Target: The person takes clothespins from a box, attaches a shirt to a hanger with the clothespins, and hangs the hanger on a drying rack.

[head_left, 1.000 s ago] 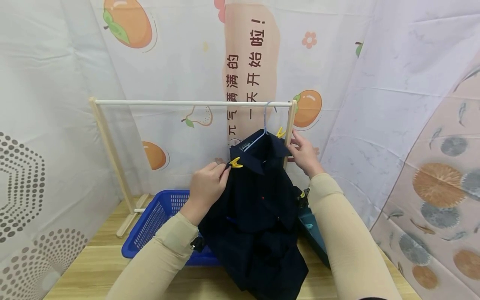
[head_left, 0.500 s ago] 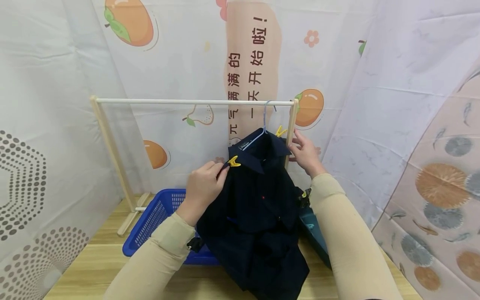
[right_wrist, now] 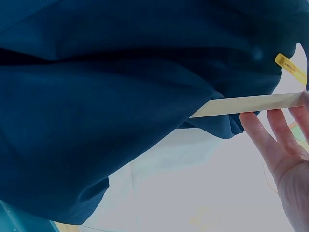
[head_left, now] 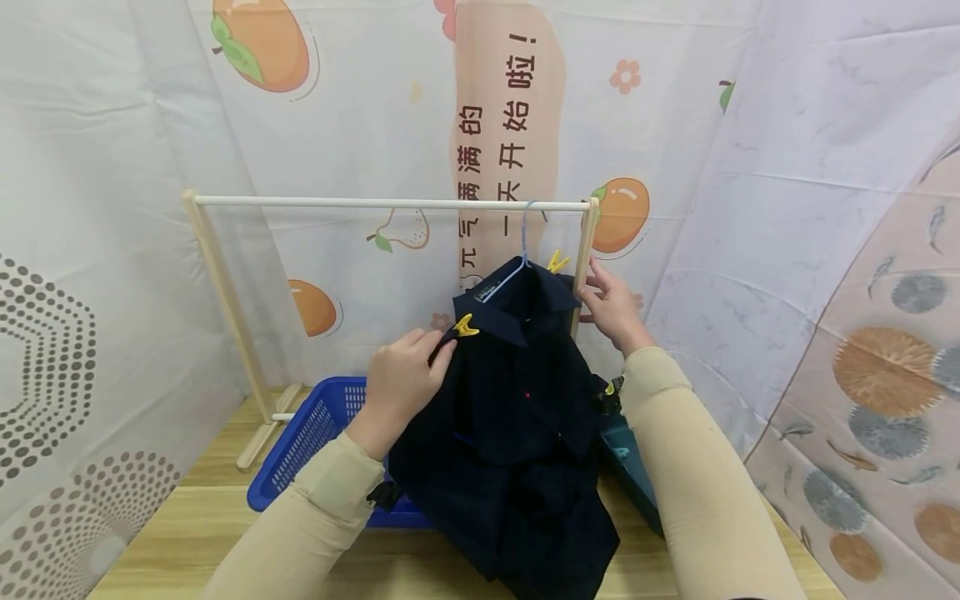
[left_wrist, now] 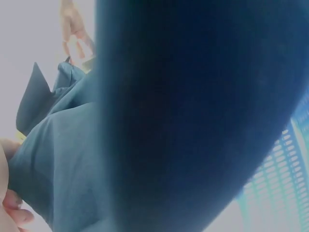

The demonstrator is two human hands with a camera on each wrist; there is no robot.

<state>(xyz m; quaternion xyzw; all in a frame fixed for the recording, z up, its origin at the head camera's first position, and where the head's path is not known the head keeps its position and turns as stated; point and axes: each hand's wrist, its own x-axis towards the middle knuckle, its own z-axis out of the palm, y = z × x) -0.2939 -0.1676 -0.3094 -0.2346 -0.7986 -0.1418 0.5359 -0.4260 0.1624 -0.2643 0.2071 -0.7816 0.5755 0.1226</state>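
Note:
A dark navy collared shirt (head_left: 517,400) hangs from a light blue hanger (head_left: 524,237) hooked over the white rail near its right end. Yellow clips (head_left: 467,326) sit at both shoulders of the shirt. My left hand (head_left: 401,375) pinches the cloth at the left shoulder, just beside the clip there. Fingertips of my right hand (head_left: 613,308) rest against the rack's right wooden post (right_wrist: 251,103), fingers mostly extended, near the right-hand clip (head_left: 557,262). In the left wrist view, dark cloth (left_wrist: 193,106) covers most of the picture.
The drying rack (head_left: 390,202) has a white rail and wooden posts. Behind the shirt's left side stands a blue perforated basket (head_left: 300,450). A dark teal container (head_left: 633,475) with a small light clip inside is at the right, partly hidden by my arm. Printed curtains surround the table (head_left: 187,533).
My left hand has moved a little left and down, with the pinched shoulder and its clip. The hanger hook has shifted slightly left along the rail. My right hand stays at the post.

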